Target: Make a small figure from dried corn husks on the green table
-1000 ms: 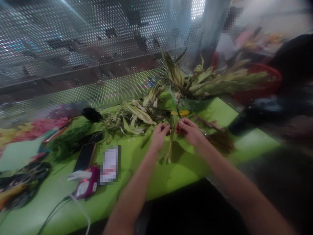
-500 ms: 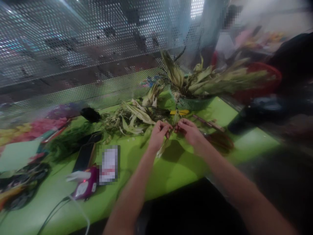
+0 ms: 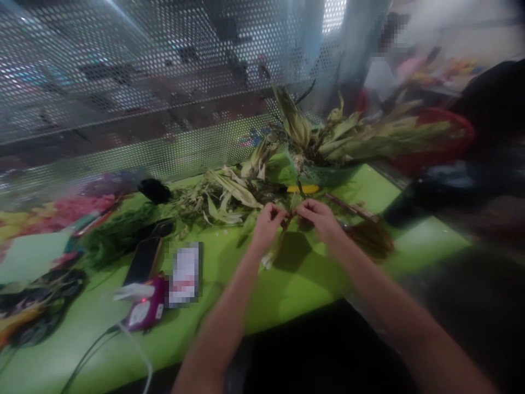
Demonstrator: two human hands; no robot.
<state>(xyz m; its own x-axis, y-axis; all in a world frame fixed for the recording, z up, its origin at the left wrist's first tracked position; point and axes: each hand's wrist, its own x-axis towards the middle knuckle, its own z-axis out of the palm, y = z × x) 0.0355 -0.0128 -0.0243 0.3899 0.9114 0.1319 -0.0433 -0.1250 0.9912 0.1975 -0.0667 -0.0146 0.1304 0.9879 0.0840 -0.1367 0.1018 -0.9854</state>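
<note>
Over the green table, my left hand [image 3: 267,225] and my right hand [image 3: 322,219] are close together, fingertips pinched. Between them is a narrow, pale-green piece of dried corn husk [image 3: 274,249], its whitish end hanging below my left hand. Both hands appear to grip this piece, though the fingertips are small and blurred. A heap of loose dried husks [image 3: 233,191] lies just beyond my left hand. Past my right hand is a yellow handle-like object [image 3: 302,189]. Thin brown sticks [image 3: 353,208] and a blurred reddish-brown bundle [image 3: 371,238] lie to the right.
A green basket [image 3: 324,174] full of husks stands at the back, before a perforated metal screen [image 3: 172,109]. To the left are a phone [image 3: 143,260], a purple device [image 3: 145,309] with cables, green netting [image 3: 109,235] and a black item [image 3: 153,190]. A red basket [image 3: 465,128] stands far right.
My hands stay nearly in place around the husk, with slight finger movement. The whole view has shifted a little; the things on the table have not visibly moved.
</note>
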